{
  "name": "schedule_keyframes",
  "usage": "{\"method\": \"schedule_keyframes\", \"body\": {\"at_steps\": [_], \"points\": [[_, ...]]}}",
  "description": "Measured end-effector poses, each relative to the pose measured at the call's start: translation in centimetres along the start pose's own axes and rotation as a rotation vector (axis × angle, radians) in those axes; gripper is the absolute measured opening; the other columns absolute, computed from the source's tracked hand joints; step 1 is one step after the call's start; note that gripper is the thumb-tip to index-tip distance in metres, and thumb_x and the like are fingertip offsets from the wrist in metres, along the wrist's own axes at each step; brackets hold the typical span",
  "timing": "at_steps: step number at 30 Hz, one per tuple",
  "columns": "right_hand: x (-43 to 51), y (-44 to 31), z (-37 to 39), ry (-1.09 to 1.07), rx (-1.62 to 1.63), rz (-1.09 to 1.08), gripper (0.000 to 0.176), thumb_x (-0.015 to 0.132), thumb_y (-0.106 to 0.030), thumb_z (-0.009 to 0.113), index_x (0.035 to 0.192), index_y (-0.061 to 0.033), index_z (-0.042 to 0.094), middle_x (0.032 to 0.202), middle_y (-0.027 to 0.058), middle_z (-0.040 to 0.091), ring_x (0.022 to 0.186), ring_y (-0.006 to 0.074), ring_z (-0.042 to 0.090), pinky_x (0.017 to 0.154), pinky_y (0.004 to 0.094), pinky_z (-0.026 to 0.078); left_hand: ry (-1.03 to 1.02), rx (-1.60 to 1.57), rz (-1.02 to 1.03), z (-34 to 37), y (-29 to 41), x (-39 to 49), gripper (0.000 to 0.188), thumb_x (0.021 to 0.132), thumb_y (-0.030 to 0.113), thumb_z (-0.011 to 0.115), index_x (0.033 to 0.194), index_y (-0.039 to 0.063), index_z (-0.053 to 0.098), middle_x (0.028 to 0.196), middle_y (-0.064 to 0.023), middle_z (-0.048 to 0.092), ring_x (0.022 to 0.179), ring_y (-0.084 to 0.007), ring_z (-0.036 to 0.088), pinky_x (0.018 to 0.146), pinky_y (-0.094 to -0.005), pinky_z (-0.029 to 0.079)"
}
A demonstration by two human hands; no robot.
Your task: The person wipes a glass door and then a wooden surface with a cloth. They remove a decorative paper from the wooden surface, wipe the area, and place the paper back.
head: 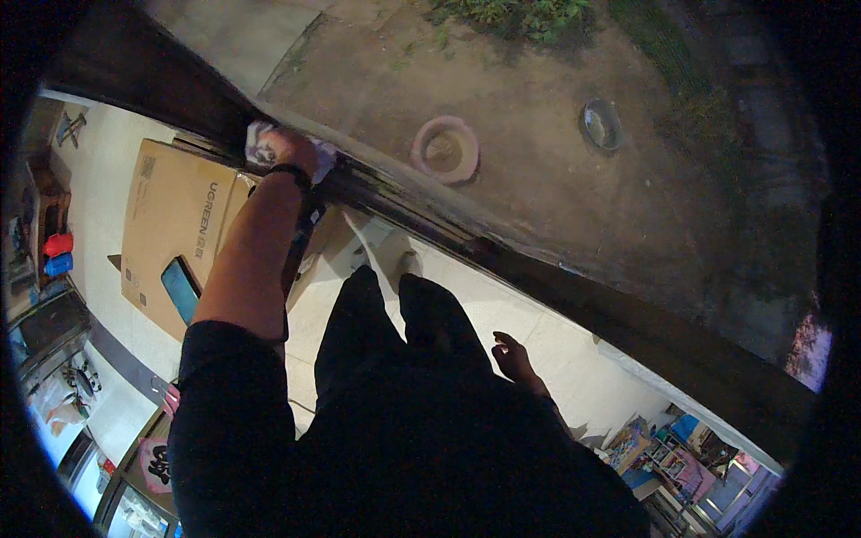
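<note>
My left hand (290, 149) reaches forward and presses a whitish cloth (258, 142) onto a long dark frame (403, 218). The cloth bunches out on both sides of the hand, and a dark band circles the wrist. My right hand (514, 358) hangs low beside my right thigh, its fingers loosely bent with nothing in them. Under my left forearm lies a UGREEN cardboard box (171, 222), with a phone (180, 289) on top near its edge. My forearm hides part of the box.
Beyond the frame is bare ground with a round pinkish basin (444, 149), a metal bowl (601, 125) and green plants (521, 17). Pale floor (464, 296) lies around my feet. Cluttered items (672, 457) stand at the lower right. A wooden cabinet (50, 208) is at the left.
</note>
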State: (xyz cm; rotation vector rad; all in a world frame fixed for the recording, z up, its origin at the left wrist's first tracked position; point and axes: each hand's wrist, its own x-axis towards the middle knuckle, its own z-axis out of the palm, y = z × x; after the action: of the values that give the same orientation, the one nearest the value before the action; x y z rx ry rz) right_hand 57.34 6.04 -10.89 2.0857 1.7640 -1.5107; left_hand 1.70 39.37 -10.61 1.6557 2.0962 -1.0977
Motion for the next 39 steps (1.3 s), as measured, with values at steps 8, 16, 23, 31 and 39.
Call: {"method": "schedule_keyframes", "body": {"at_steps": [8, 16, 23, 31, 39], "points": [[-0.6, 1.4, -0.1, 0.008, -0.071, 0.004, 0.039, 0.088, -0.014, 0.066, 0.125, -0.0048, 0.059, 0.113, 0.0184, 0.067, 0.100, 0.0296, 0.068, 0.084, 0.0383, 0.055, -0.226, -0.306, -0.144, 6.1, 2.4, 9.5, 0.048, 0.094, 0.035, 0.051, 0.136, 0.013, 0.056, 0.143, -0.0124, 0.050, 0.130, -0.0347, 0.048, 0.099, -0.0582, 0.040], [0.8, 1.6, 0.4, 0.043, -0.032, 0.039, 0.040, 0.088, -0.012, 0.065, 0.127, -0.0040, 0.058, 0.114, 0.0190, 0.067, 0.098, 0.0298, 0.068, 0.085, 0.0379, 0.055, 0.307, -0.132, 0.487, 12.4, 14.3, 4.1, 0.024, 0.083, 0.028, 0.061, 0.097, 0.015, 0.075, 0.098, -0.0064, 0.072, 0.090, -0.0277, 0.070, 0.072, -0.0440, 0.056], [2.3, 0.1, -2.1, 0.004, -0.031, -0.001, 0.041, 0.088, -0.014, 0.063, 0.129, -0.0059, 0.059, 0.116, 0.0176, 0.067, 0.103, 0.0275, 0.067, 0.089, 0.0380, 0.053, 0.315, -0.726, 0.739, 8.5, 22.2, -11.4, 0.015, 0.079, 0.021, 0.063, 0.085, 0.014, 0.075, 0.084, -0.0123, 0.070, 0.086, -0.0357, 0.069, 0.075, -0.0483, 0.057], [2.8, 1.2, -2.7, 0.024, -0.098, -0.105, 0.039, 0.088, -0.012, 0.066, 0.126, -0.0046, 0.059, 0.114, 0.0182, 0.067, 0.098, 0.0282, 0.068, 0.084, 0.0375, 0.056, 0.378, -0.284, -0.012, 2.7, 3.2, -1.0, 0.024, 0.086, 0.026, 0.061, 0.104, 0.014, 0.072, 0.108, -0.0076, 0.067, 0.106, -0.0276, 0.062, 0.079, -0.0436, 0.053], [2.2, 1.5, -3.1, 0.010, -0.035, -0.069, 0.040, 0.089, -0.014, 0.065, 0.127, -0.0052, 0.059, 0.114, 0.0189, 0.067, 0.101, 0.0285, 0.068, 0.087, 0.0379, 0.054, 0.141, -0.359, 0.053, 8.0, 9.8, 0.9, 0.035, 0.092, 0.033, 0.055, 0.117, 0.014, 0.070, 0.127, -0.0089, 0.060, 0.122, -0.0289, 0.053, 0.091, -0.0465, 0.047]]}}
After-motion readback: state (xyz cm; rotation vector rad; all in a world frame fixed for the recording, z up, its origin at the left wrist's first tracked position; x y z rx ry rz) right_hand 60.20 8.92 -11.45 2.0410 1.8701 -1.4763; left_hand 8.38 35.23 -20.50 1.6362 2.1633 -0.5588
